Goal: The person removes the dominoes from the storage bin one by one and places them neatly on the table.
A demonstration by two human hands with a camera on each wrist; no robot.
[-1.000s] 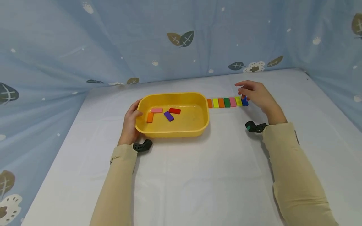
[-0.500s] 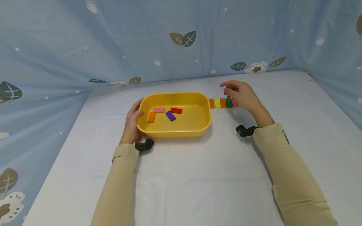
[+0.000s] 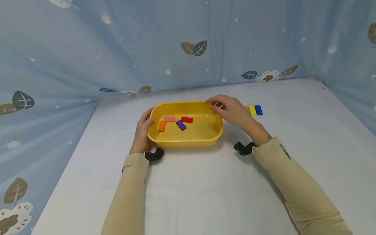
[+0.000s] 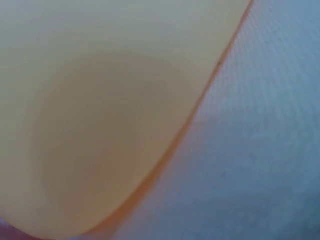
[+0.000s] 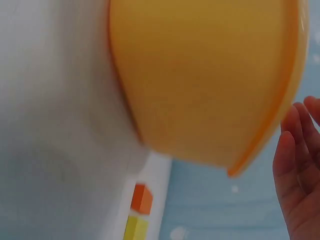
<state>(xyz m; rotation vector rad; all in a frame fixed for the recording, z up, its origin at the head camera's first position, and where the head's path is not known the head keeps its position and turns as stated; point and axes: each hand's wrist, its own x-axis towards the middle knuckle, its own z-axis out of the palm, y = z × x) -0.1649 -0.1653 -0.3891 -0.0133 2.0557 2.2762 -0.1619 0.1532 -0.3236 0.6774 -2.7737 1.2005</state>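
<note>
Left hand (image 3: 142, 132): grips the tub (image 3: 185, 143) at its left end
Right hand (image 3: 230, 111): fingers relaxed, free, by the far right rim
Tub: on the table (image 3: 205, 195), four blocks (image 3: 181, 125) inside
Row (image 3: 252, 110): more blocks, right of the tub

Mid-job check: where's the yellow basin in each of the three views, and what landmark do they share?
Head: yellow basin around mid-picture.
Left wrist: a blurred, pale close-up across the upper left, running off the frame.
Right wrist: its outer side, from top centre to upper right.
Shared landmark: the white tabletop.
</note>
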